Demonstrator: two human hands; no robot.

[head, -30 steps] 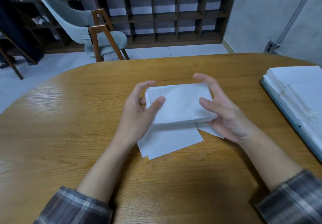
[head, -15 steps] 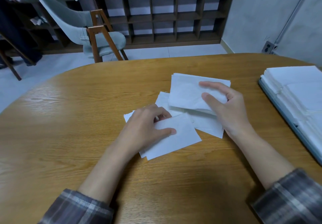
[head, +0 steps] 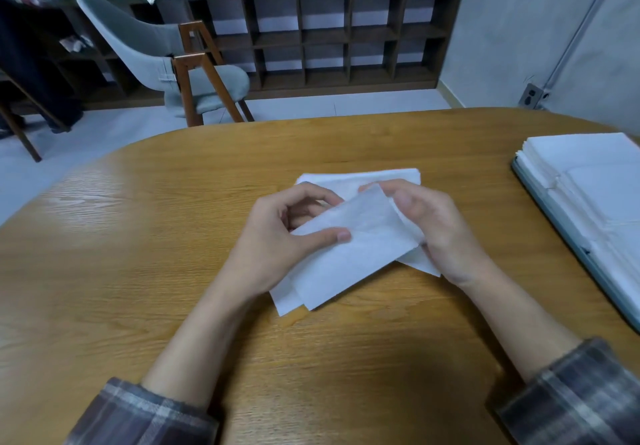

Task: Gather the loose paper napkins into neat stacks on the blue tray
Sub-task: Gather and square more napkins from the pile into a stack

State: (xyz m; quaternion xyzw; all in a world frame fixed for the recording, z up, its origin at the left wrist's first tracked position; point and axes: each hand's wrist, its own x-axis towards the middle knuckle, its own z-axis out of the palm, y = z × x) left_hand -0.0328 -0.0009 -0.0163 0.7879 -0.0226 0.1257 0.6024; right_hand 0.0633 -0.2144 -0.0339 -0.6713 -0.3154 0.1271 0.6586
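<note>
1. A light brown oval wooden tabletop (head: 138,271) carries everything in reach; both forearms come in from the near edge in grey plaid sleeves (head: 145,413)
2. At the middle of the tabletop the left hand (head: 277,236) pinches a white rectangular paper napkin (head: 356,254): the thumb lies flat on top of it near its left edge and the curled fingers are tucked beneath
3. The right hand (head: 436,233) grasps the same napkin at its far right corner, fingers bent round the edge and thumb pointing inward
4. This napkin sits tilted, its far right corner raised and its near corner low, just over the tabletop
5. Under and around it lie other loose white paper napkins (head: 346,177), fanned out unevenly: one edge shows beyond the hands, one corner sticks out at the near left, another below the right wrist
6. How many sheets are in that loose bunch cannot be told
7. Well apart, at the right edge of the tabletop, stands a flat blue tray (head: 573,240), partly cut off by the frame
8. On the tray rest neat stacks of white napkins (head: 588,157), side by side and touching
9. Beyond the tabletop, on a pale floor, stands a grey upholstered chair with brown wooden legs (head: 173,60), and behind it a low dark wooden cubby shelf (head: 346,36) runs along the wall
</note>
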